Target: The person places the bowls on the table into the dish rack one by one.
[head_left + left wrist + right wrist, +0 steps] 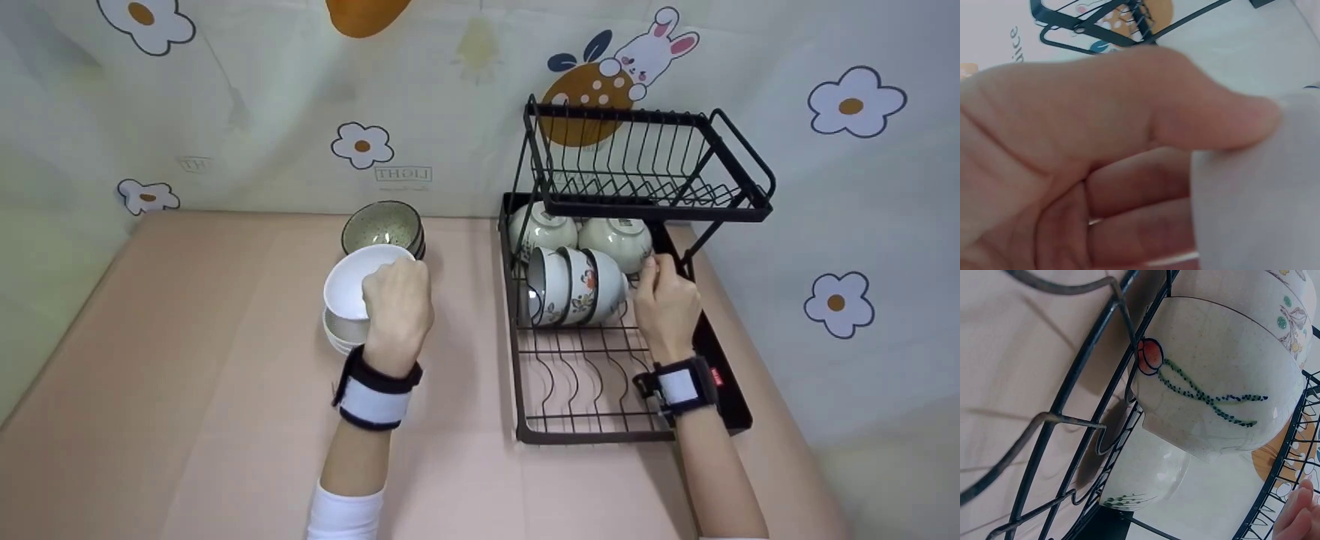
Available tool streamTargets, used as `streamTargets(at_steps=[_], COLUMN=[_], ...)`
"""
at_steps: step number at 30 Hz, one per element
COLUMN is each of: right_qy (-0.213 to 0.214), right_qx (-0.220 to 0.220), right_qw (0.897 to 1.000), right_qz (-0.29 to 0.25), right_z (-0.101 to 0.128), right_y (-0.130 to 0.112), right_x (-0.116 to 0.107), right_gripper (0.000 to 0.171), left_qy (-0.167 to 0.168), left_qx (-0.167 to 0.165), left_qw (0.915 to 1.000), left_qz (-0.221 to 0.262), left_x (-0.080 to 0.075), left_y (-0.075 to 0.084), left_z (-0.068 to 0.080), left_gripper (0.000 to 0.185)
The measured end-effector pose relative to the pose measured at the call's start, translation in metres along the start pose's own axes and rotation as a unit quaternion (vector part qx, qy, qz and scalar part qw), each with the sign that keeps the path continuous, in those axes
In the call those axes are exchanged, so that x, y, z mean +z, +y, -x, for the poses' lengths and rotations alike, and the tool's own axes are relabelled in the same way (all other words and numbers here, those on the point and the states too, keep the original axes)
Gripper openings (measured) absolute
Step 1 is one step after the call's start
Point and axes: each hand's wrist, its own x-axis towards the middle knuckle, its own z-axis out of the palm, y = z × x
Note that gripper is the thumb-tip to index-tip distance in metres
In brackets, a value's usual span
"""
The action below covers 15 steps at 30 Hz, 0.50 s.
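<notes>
While your left hand [396, 304] gripped the white bowl [352, 285] by its rim, atop the stack just beneath, your right hand [664, 304] touched the painted bowls [574, 285] in the rack [592, 420]; whether it gripped, I cannot tell.

The white bowl [352, 283] looks smooth and shiny. The rack [600, 390] is thin black metal wire. The painted bowls [574, 285] are glossy china. The tabletop [187, 360] is dull pink.
</notes>
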Motion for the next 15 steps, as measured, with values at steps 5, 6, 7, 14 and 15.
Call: streamTargets(at_steps=[5,6,7,14,15], right_qy=[0.000,0.000,0.000,-0.007,-0.009], right_qx=[0.002,0.002,0.001,0.005,0.006], right_qw=[1.000,1.000,1.000,1.000,1.000], right_qz=[0.000,0.000,0.000,0.005,0.004], right_z=[0.0001,0.0000,-0.0003,-0.0004,-0.0005], right_y=[0.0000,-0.0001,-0.0001,0.0001,0.0000], right_x=[0.0001,0.0000,0.0001,0.0001,0.0002], right_gripper=[0.029,0.029,0.029,0.028,0.028], left_qy=[0.054,0.062,0.070,0.116,0.121], left_qx=[0.015,0.020,0.026,0.077,0.086], left_qw=[0.9984,0.9979,0.9972,0.9903,0.9890], left_qz=[0.000,0.002,0.004,0.001,-0.001], left_x=[-0.0052,-0.0061,-0.0069,-0.0061,-0.0051], left_y=[0.0029,0.0038,0.0044,0.0093,0.0103], left_z=[0.0050,0.0055,0.0059,0.0061,0.0057], left_gripper=[0.009,0.009,0.009,0.009,0.009])
